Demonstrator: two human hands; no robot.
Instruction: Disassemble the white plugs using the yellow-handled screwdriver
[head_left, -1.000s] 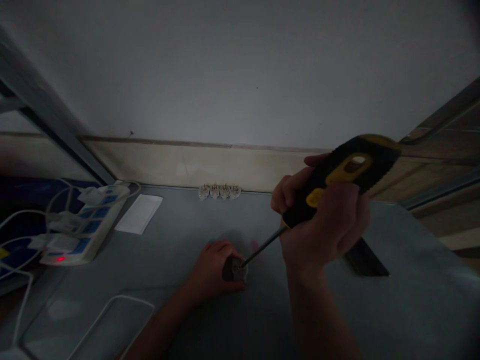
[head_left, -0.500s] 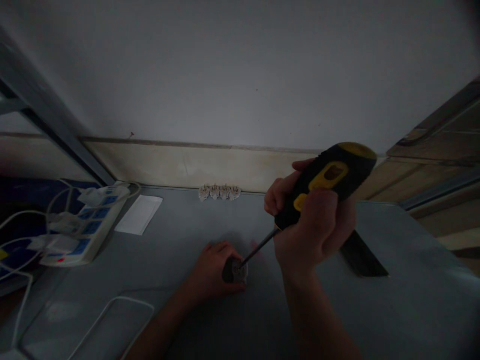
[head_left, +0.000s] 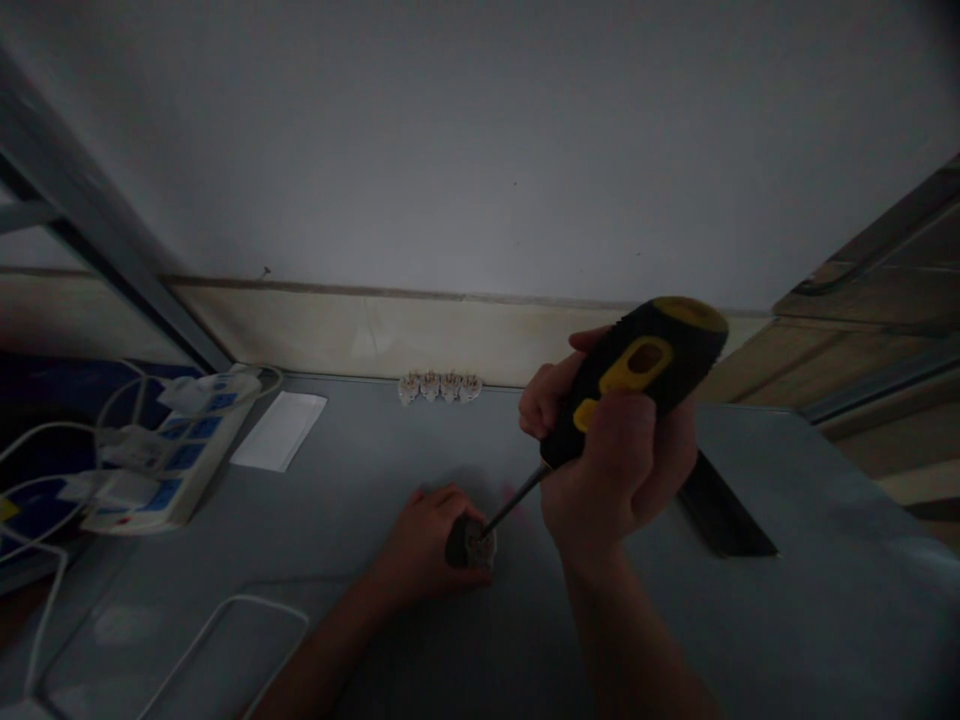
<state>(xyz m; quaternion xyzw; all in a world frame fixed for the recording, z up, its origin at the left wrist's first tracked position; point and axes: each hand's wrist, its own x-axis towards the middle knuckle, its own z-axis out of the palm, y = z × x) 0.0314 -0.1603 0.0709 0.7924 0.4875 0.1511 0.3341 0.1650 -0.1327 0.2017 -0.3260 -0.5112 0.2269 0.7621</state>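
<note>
My right hand (head_left: pixel 600 460) is wrapped round the thick black and yellow handle of an electric screwdriver (head_left: pixel 634 375). Its thin shaft slants down to the left, and the tip meets the face of a small round part (head_left: pixel 480 548), pale with a dark body. The thumb and fingers of my left hand (head_left: pixel 431 545) grip this part from the left against the table. What exactly the part is I cannot make out in the dim light. Several small pale round pieces with upright metal pins (head_left: pixel 439 386) stand in a row by the wall.
On the left lies a white power strip (head_left: pixel 176 450) with several plugs and cables in it. A white paper (head_left: pixel 279 430) lies beside it. A white cable (head_left: pixel 247 600) loops near my left forearm. Right of my right hand is a dark flat object (head_left: pixel 731 515) on the grey table (head_left: pixel 840 620).
My right hand and the screwdriver handle have shifted slightly left, and the tool stands a little steeper. The tip stays on the round part, and my left hand keeps its place.
</note>
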